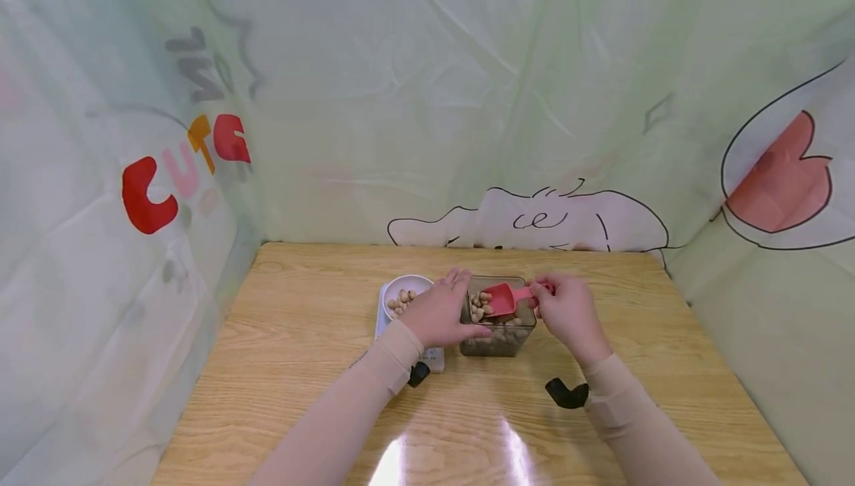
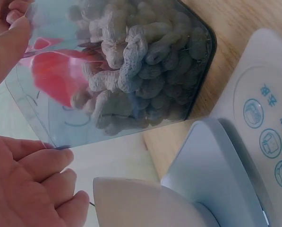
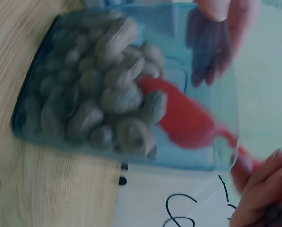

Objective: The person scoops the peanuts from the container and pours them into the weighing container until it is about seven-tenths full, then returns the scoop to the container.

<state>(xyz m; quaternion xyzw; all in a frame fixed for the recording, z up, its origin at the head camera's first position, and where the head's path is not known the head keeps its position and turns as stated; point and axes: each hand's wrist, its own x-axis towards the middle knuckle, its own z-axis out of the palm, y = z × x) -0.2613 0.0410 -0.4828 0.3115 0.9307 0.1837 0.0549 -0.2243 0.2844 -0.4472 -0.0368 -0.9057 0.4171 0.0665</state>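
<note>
A see-through, dark-tinted container [image 1: 490,348] stands on the table, part filled with unshelled peanuts [image 2: 131,61]. My left hand [image 1: 437,314] grips the container's upper edge, thumb toward the near side and fingers at the far corner. My right hand [image 1: 573,317] holds a red scoop [image 1: 501,299] by its handle at the right rim. The scoop's bowl lies inside the container, against the peanuts, as the right wrist view shows through the wall. Peanuts gather at its left end in the head view.
Left of the container, partly behind my left hand, is a kitchen scale [image 1: 434,360] with a white bowl [image 1: 409,279] on top, holding several peanuts [image 1: 402,300]. Printed curtains [image 1: 374,122] hang along the back and sides of the wooden table [image 1: 300,308].
</note>
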